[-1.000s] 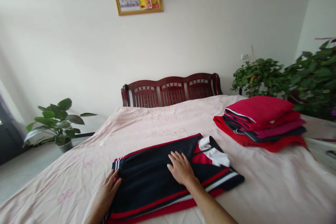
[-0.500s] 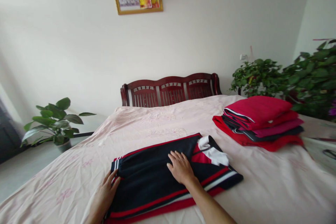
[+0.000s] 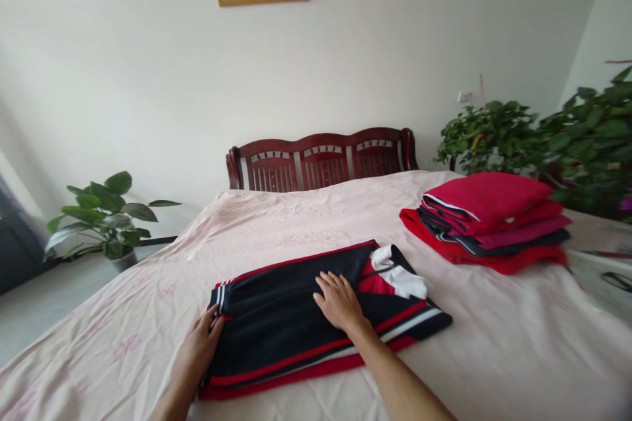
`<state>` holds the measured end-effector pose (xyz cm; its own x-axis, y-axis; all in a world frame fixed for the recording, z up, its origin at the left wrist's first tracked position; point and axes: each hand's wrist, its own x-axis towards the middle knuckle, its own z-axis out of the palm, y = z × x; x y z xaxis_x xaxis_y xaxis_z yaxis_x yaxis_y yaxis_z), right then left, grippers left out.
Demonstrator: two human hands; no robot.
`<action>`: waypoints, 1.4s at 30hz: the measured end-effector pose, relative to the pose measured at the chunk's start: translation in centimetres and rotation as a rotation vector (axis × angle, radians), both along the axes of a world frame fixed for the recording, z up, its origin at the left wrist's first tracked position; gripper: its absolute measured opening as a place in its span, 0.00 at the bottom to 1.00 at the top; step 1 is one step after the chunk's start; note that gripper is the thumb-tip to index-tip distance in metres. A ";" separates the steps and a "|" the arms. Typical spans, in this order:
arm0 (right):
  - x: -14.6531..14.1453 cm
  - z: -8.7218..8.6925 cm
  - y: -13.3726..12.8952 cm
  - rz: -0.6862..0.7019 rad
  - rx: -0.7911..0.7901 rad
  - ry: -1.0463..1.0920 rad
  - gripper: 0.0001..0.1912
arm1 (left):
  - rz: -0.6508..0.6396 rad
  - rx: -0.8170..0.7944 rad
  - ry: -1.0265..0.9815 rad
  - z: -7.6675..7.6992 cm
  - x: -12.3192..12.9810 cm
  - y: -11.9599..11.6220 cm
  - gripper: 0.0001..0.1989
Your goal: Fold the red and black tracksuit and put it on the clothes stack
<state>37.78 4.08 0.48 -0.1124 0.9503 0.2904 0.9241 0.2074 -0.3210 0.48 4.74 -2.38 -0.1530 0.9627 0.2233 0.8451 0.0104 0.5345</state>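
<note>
A folded navy garment (image 3: 291, 322) with red and white stripes lies on the bed, with a white piece and a red patch showing at its right end. My right hand (image 3: 340, 302) rests flat on the middle of it, fingers stretched out. At the garment's left end, my left hand (image 3: 200, 342) touches the striped cuff with its fingers extended. Red cloth shows beneath the garment along the near side.
A stack of folded red, magenta and dark clothes (image 3: 488, 223) stands to the right on the pink bedsheet (image 3: 128, 342). Behind the bed is a carved wooden headboard (image 3: 320, 161). Potted plants (image 3: 106, 217) stand at both sides. Dark-rimmed glasses (image 3: 617, 281) lie at far right.
The view has tilted slightly down, so the scene sits a little higher. Both hands stay on the garment in nearly the same places.
</note>
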 end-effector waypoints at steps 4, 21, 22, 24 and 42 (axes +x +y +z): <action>0.0 0.0 0.0 -0.001 -0.002 0.002 0.27 | 0.058 -0.079 0.050 1.0 0.3 -0.6 0.30; 0.0 0.4 -0.3 -0.002 0.009 0.011 0.26 | 0.139 -0.194 0.263 3.3 0.9 -1.7 0.34; 0.0 0.4 -0.4 -0.002 0.009 0.011 0.26 | 0.150 -0.206 0.255 3.5 1.0 -1.8 0.35; 0.0 0.5 -0.4 -0.003 0.009 0.011 0.26 | 0.185 -0.224 0.224 3.7 1.0 -1.8 0.36; 0.1 0.3 -0.1 0.007 0.001 -0.030 0.26 | 0.078 -0.291 -0.441 3.9 -1.3 -0.8 0.29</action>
